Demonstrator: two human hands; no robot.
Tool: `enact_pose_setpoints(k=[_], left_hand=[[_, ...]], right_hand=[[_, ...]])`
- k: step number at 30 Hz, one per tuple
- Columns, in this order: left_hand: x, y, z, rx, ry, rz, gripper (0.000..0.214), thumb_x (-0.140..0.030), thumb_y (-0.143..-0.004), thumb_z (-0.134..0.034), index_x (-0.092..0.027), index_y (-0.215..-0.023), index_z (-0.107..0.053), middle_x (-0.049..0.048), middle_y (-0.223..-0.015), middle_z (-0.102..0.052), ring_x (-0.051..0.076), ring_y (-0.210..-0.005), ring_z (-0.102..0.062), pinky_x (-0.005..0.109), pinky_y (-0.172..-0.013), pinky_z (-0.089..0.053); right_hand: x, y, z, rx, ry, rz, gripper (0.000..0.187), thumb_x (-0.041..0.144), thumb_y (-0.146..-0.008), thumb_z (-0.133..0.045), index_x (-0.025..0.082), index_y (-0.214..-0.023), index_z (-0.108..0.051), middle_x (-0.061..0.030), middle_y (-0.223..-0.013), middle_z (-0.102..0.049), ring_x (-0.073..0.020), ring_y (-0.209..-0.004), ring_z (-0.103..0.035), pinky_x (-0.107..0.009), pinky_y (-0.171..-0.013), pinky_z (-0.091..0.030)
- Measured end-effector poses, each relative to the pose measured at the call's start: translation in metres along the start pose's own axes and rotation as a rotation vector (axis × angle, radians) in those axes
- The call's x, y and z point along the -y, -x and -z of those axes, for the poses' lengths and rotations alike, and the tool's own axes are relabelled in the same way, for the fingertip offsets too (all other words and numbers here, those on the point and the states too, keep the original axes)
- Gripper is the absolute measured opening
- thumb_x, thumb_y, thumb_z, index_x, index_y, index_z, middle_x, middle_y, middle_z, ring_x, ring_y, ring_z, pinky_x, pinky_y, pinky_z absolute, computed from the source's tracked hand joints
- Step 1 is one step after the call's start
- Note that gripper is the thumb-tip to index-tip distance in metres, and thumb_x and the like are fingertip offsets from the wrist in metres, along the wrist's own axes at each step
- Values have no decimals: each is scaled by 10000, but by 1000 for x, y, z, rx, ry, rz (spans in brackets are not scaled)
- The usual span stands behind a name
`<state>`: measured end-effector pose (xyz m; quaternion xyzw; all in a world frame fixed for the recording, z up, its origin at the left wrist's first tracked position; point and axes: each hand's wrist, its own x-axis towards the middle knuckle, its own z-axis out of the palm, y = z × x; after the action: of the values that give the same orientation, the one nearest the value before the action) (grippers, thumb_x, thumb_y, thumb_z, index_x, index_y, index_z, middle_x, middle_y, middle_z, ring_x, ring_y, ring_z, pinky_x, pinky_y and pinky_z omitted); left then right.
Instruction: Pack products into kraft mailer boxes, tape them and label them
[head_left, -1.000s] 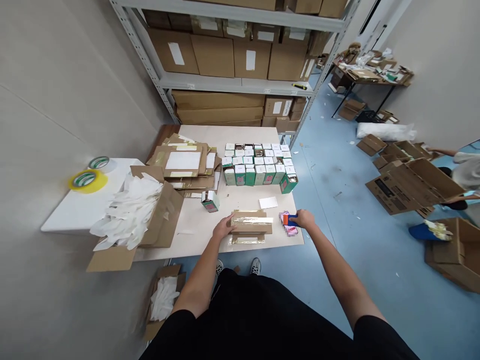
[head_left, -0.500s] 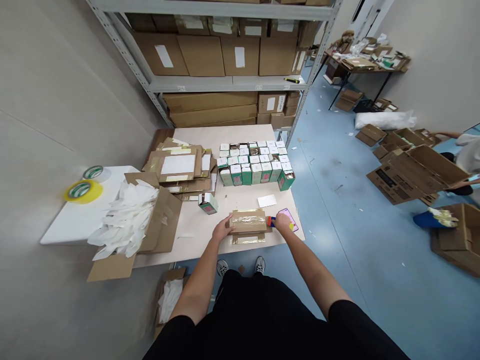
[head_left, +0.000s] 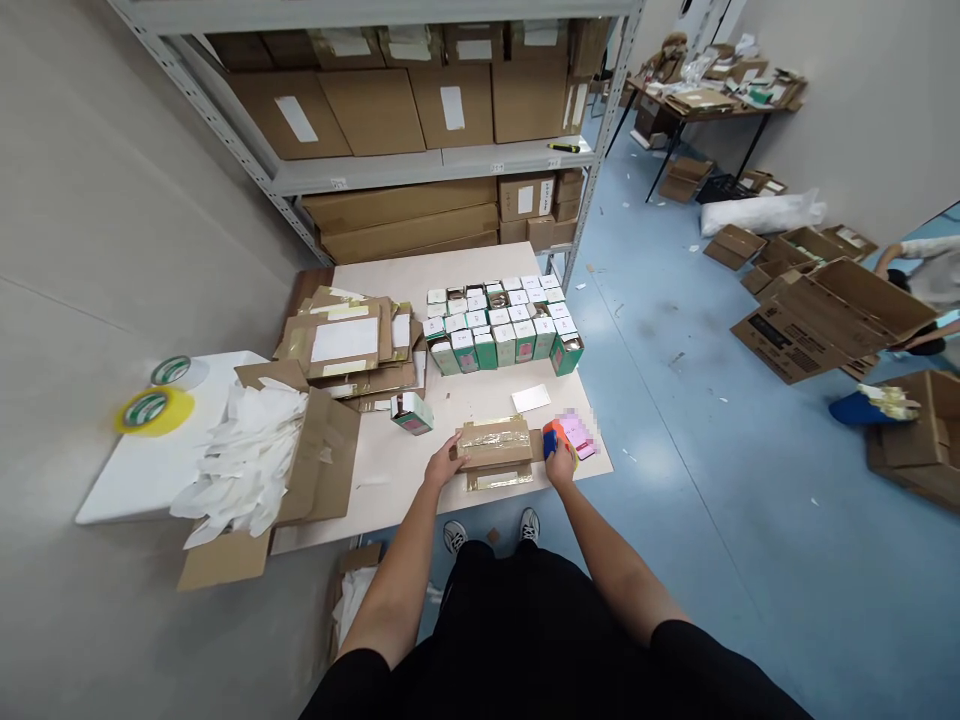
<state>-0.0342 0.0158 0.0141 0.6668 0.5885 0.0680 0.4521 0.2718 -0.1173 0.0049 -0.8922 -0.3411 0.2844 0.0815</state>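
A flat cardboard box (head_left: pixel 495 442) with shiny tape along its top lies near the table's front edge. My left hand (head_left: pixel 444 463) is closed on its left end, fingers over the side. Off the box's right end, my right hand (head_left: pixel 559 466) grips an orange and blue tape dispenser (head_left: pixel 553 437); its lower part is hidden by the hand. Right beside it lies a pink-screened phone (head_left: pixel 579 437), partly blurred. A taped cardboard piece (head_left: pixel 499 479) shows below the box. Farther back are a white card (head_left: pixel 531 397) and a small green-and-white carton (head_left: pixel 412 413).
Rows of green-and-white cartons (head_left: pixel 504 340) stand behind. Flattened cardboard (head_left: pixel 345 340) is stacked left, near an open box (head_left: pixel 322 460) of white paper slips and a yellow tape roll (head_left: pixel 154 410). Shelving (head_left: pixel 435 160) borders the table's back. Another person (head_left: pixel 934 275) is at far right beside open boxes.
My right hand has turned the tape dispenser, so its orange part now points up beside the box's right end. My left hand keeps its hold. The camera view has shifted slightly.
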Motion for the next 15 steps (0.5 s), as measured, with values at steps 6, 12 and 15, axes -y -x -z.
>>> enact_pose_setpoints(k=[6,12,15], left_hand=[[10,-5,-7,-9,37,-13,759,-326,-857,-755,-315,-1561,-471,50,-1517,-591,262,-1378,-573,352,-1134,-444],[10,-7,-17,-2,105,-18,784,-317,-876,-725,-279,-1596,-417,67,-1576,-524,260,-1433,-519,342,-1155,-428],[7,-2,-20,-15,133,-20,767,-384,-900,-710,-269,-1598,-415,71,-1551,-553,264,-1398,-557,337,-1135,-446]], right_hand=[[14,10,5,39,-89,58,371,288,-1028,-397,180,-1253,-671,-130,-1191,-723,-230,-1115,-662,-242,-867,-452],[50,15,23,177,-211,237,428,493,-1019,-431,197,-1253,-634,-87,-1084,-731,-225,-925,-667,-260,-751,-471],[63,14,21,186,-201,179,426,488,-967,-536,156,-1218,-628,-111,-1064,-732,-222,-900,-667,-261,-736,-466]])
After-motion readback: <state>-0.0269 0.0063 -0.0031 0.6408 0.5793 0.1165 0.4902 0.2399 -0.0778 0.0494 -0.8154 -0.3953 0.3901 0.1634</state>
